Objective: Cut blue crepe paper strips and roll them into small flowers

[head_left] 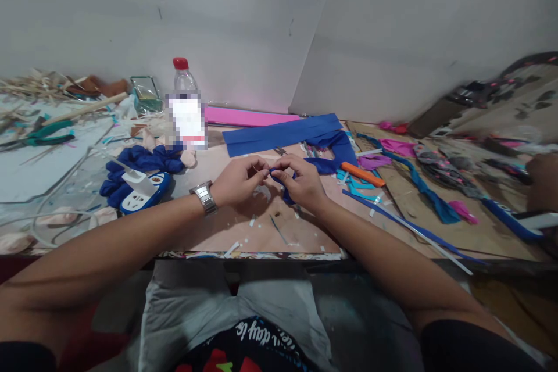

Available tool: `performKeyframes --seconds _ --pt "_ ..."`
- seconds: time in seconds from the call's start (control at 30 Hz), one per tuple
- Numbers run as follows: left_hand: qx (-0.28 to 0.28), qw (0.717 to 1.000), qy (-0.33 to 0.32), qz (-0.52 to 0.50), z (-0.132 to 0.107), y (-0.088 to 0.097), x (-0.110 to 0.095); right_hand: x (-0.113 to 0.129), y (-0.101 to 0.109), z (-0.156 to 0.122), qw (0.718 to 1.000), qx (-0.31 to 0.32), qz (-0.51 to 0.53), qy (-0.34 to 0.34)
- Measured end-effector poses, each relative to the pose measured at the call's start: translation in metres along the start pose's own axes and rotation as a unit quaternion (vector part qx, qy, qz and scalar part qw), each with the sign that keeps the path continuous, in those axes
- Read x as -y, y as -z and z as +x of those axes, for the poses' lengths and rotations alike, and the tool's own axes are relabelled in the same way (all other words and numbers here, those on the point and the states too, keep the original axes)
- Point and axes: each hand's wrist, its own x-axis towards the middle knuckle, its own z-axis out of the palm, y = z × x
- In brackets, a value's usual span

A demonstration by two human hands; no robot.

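My left hand, with a metal watch on its wrist, is closed in a pinch at the end of a blue strip of thin, cloth-like material. My right hand is closed on the same blue strip, its fingertips almost meeting the left ones. Part of the strip hangs below the right fingers, and more blue material curves away behind that hand. Just beyond both hands lies a wide, flat blue piece. Small scissors rest between that piece and my hands, partly hidden.
Left stand a power strip with a white plug, bunched blue pieces, a red-capped bottle and green-handled pliers. Right lie an orange cutter, a long white stick and coloured scraps. Another person's hand shows far right.
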Motion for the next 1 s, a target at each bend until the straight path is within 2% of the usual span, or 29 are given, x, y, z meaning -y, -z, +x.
performKeyframes --seconds 0.6,0.77,0.87,1.0 --pt "-0.066 0.997 -0.021 -0.041 -0.001 0.001 -0.011 0.002 0.007 0.005 0.997 0.011 -0.051 0.05" --pt "-0.044 0.997 0.02 -0.06 -0.001 0.002 -0.012 0.001 0.009 0.005 0.996 0.012 -0.061 0.061" --pt "-0.032 0.991 0.052 -0.122 0.001 0.001 -0.009 0.002 0.01 0.004 0.996 0.012 -0.064 0.061" --pt "-0.005 0.969 0.065 -0.238 0.003 -0.001 -0.004 0.005 0.01 0.003 0.995 0.011 -0.053 0.078"
